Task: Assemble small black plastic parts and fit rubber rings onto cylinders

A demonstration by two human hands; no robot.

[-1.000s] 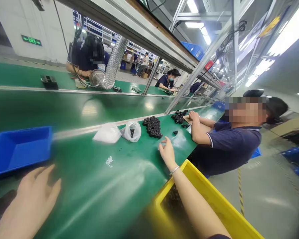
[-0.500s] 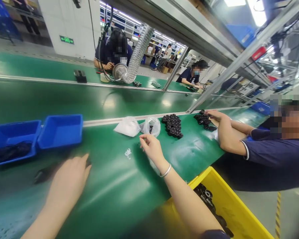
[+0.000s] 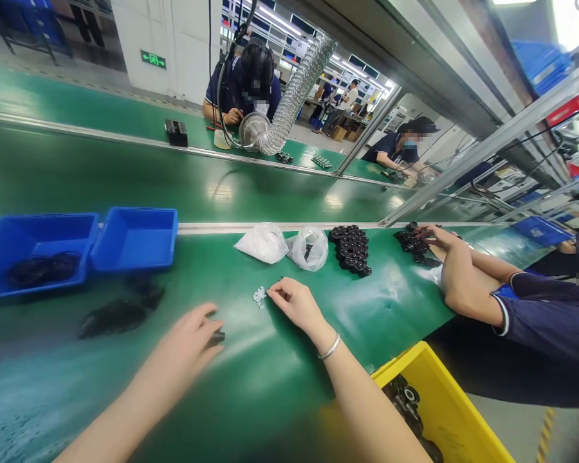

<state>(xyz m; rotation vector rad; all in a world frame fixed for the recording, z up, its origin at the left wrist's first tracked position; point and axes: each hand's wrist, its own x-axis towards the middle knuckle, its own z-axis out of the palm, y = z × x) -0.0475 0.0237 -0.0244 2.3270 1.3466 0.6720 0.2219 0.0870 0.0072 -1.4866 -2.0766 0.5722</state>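
Note:
My left hand (image 3: 190, 337) is over the green bench, its fingers curled round a small black part (image 3: 218, 337) that shows between thumb and fingertips. My right hand (image 3: 296, 302) has thumb and fingers pinched together beside a little heap of small white pieces (image 3: 259, 295); whatever is in the pinch is too small to make out. Left of my left hand, blurred black parts (image 3: 113, 317) lie on the bench. Beyond my right hand stand a clear bag of white pieces (image 3: 263, 243) and an open plastic bag (image 3: 313, 247) with something dark inside.
Two blue bins (image 3: 139, 247) sit at the left, one holding black parts (image 3: 45, 268). Black round parts (image 3: 351, 247) are grouped behind my right hand. A yellow crate (image 3: 448, 392) stands by my right forearm. A co-worker's arm (image 3: 468, 276) reaches in from the right.
My left hand has moved right, away from the blurred black parts, with a small black part in it. My right hand has come down to the white pieces. The view has shifted.

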